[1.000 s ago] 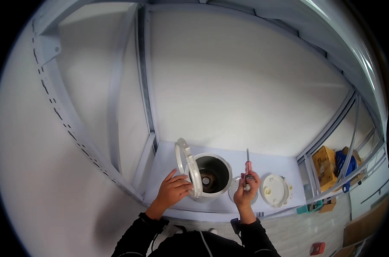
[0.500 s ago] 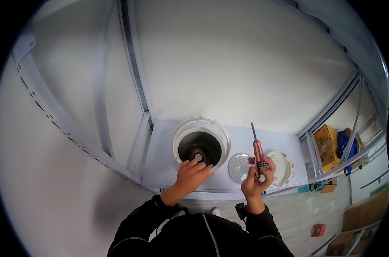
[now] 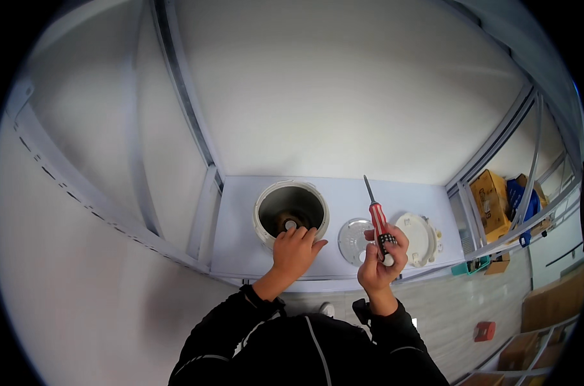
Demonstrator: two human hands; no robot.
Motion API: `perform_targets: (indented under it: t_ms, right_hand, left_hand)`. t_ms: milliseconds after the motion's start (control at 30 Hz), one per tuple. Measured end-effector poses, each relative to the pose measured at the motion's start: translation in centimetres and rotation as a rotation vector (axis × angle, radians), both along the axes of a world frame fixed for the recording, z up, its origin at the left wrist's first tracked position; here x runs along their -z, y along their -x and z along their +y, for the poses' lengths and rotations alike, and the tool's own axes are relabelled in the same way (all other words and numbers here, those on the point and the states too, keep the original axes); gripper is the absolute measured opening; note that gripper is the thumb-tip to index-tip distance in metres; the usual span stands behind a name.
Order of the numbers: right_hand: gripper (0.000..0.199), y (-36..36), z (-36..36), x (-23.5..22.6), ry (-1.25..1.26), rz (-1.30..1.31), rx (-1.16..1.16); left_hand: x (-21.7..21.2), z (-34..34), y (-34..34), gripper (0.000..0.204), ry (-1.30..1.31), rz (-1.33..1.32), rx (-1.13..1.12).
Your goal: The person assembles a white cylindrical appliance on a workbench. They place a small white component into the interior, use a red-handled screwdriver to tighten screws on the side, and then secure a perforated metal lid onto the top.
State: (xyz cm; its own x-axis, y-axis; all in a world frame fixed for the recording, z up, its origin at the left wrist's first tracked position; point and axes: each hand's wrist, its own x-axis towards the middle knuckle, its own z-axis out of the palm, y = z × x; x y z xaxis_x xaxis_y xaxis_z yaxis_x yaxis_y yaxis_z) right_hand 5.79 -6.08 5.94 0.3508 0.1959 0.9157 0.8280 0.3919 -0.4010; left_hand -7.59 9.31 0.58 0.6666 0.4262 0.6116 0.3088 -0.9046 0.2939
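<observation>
A round white rice cooker body (image 3: 260, 225) with a dark metal interior stands on the white table. Inside, a small round pale centre piece (image 3: 290, 224) shows at the bottom. My left hand (image 3: 294, 252) hooks its fingers over the near rim, with the thumb out to the right. In my right hand (image 3: 386, 262) is a screwdriver (image 3: 378, 219) with a red and black handle, its shaft pointing up and away. Beneath and left of that hand lies a silver perforated disc (image 3: 351, 239), and right of it a round white plastic cover (image 3: 416, 238).
The white table (image 3: 237, 199) backs onto a pale panel and stands within a metal frame (image 3: 205, 212). Small pale parts (image 3: 438, 239) lie right of the cover. Beyond the right side are a yellow box (image 3: 488, 202), a teal basket (image 3: 470, 266) and a red object (image 3: 485, 331) on the floor.
The cooker body has tipped, so its opening now shows as a single rim. My left hand has turned on the near rim. The screwdriver leans slightly more to the left.
</observation>
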Motion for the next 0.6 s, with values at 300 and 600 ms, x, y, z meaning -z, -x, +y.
perform_targets:
  t_ms: [300,600]
  right_hand:
    - [0.044,0.0,-0.4,-0.1,0.102,-0.008,0.032]
    - [0.056,1.2,-0.1,1.2,0.074,0.071,-0.177]
  left_hand:
    - [-1.9,0.2,2.1,0.060,0.095,0.096,0.100]
    - [-1.5,2.4,4.1,0.086,-0.040,0.318,0.150]
